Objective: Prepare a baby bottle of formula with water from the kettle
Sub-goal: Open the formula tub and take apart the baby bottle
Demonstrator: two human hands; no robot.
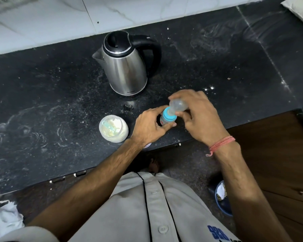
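Two hands on the baby bottle [166, 119] near the counter's [42, 102] front edge: I see my left hand [150, 126] gripping its body, right hand [198, 114] curled around the clear cap [177, 106], kettle [124, 67] behind.

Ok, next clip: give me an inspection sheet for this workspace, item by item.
Surface: black stone counter, dusted with white powder and smear rings.
Job's things: steel kettle upright, lid shut; baby bottle with blue collar; clear cap; open formula tub, scoop inside.
Clutter: small water spill by the kettle.
Hands: left hand grips the bottle; right hand holds the cap over the teat.
Cables: nothing seen.
Surroundings: tiled wall, wooden cabinet, white cloth, blue bowl on the floor.
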